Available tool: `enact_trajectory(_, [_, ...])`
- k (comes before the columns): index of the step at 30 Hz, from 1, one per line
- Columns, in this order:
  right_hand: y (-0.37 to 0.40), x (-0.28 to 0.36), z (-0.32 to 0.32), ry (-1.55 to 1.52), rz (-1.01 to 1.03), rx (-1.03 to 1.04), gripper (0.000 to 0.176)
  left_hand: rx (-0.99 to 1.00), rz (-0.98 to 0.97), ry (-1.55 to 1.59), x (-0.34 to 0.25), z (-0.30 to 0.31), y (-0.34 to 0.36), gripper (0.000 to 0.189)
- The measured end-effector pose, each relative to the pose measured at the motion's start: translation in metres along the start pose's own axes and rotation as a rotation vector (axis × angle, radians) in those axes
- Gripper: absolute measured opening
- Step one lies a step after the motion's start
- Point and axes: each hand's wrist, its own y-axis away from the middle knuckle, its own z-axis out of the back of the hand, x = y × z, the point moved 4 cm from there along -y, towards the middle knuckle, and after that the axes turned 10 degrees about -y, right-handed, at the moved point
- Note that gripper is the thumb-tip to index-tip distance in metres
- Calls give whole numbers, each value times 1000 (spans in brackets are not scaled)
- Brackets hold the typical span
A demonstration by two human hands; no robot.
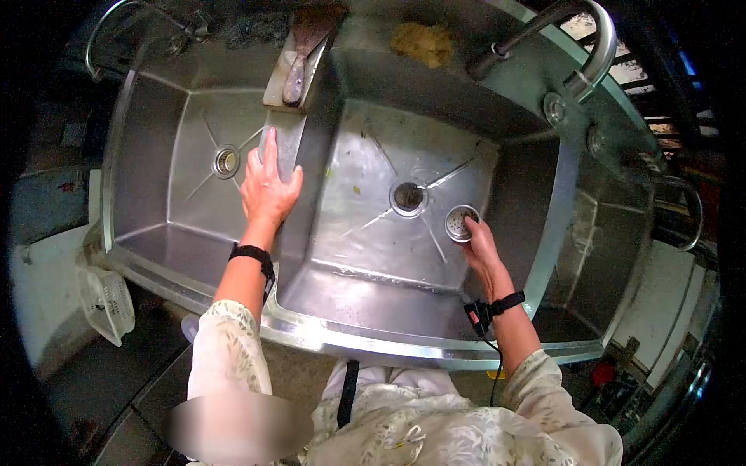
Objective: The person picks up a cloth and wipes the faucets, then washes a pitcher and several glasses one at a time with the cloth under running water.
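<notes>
My right hand (483, 247) grips a round metal sink strainer (461, 223) by its rim, its holed face turned up. The strainer is held over the middle basin (373, 233), to the right of the uncovered drain hole (408, 199). My left hand (269, 186) lies on the metal divider (291, 128) between the left and middle basins, its index finger pointing away from me and the thumb apart. Beyond those fingertips, a scraper with a worn handle (294, 79) rests on a light block on the divider.
A yellowish scrubbing pad (422, 43) lies on the back ledge. Curved faucets rise at the back left (92, 46) and back right (602, 54). The left basin (198, 128) has its own drain with a strainer (226, 161). A white plastic basket (106, 303) is at lower left.
</notes>
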Motion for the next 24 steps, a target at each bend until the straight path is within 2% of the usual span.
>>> enact_trajectory(2, [-8, -6, 15, 59, 2, -28, 32, -24, -12, -2, -1, 5, 0, 87])
enact_trajectory(4, [-7, 1, 15, 421, 187, 99, 32, -26, -11, 13, -2, 7, -2, 87])
enact_trajectory(6, [-5, -4, 10, 495, 254, 69, 31, -10, -11, 23, -2, 8, 0, 87])
enact_trajectory(10, [11, -5, -31, 291, 150, 152, 30, 34, 13, 16, 0, 9, -1, 89])
enact_trajectory(12, [7, -7, -42, 456, 93, 248, 25, 1, 19, -38, -1, 10, -2, 90])
enact_trajectory(13, [9, -9, -46, 434, 114, 218, 18, -10, 5, -20, 0, 9, -3, 90])
enact_trajectory(17, [18, -21, -34, 603, 23, 299, 14, 15, 6, 39, 0, 11, -1, 89])
enact_trajectory(20, [22, -32, -27, 802, -203, 415, 25, -12, -11, -4, 1, 4, -1, 88])
enact_trajectory(22, [32, -27, -32, 901, -242, 417, 28, 37, 2, 13, 1, 4, -1, 88])
enact_trajectory(24, [38, -32, -31, 1002, -279, 422, 30, -33, -29, 24, 1, 4, -1, 87])
